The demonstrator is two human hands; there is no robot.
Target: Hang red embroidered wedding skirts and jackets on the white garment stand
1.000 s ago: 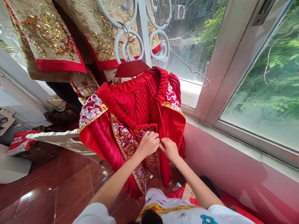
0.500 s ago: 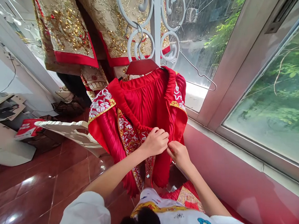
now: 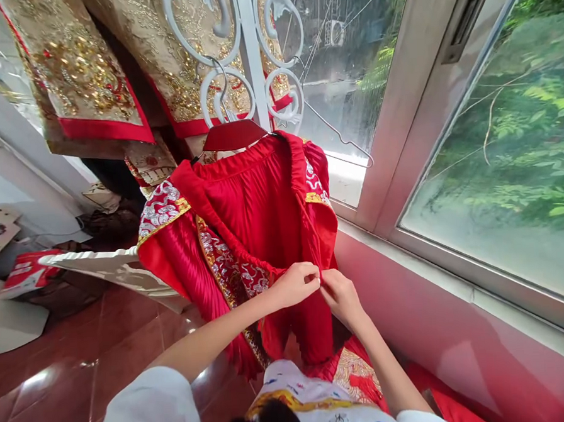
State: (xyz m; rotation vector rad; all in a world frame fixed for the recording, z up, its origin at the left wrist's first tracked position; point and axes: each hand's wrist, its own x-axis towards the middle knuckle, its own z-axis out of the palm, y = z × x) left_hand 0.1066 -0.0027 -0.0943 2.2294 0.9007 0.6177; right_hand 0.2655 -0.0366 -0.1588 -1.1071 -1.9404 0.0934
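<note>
Fingers (image 3: pixel 310 272) of your left hand (image 3: pixel 295 284) and right hand (image 3: pixel 342 294) pinched on the red garment (image 3: pixel 250 190), exact hold half hidden.

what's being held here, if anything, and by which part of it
The hands, left and right, pinch the red garment near the front of its gathered upper edge; the fingers hide the exact spot.

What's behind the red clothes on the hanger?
Behind the red garment, a carved white piece and white scrolled frame stick out. Whatever the garment covers can't be seen.
</note>
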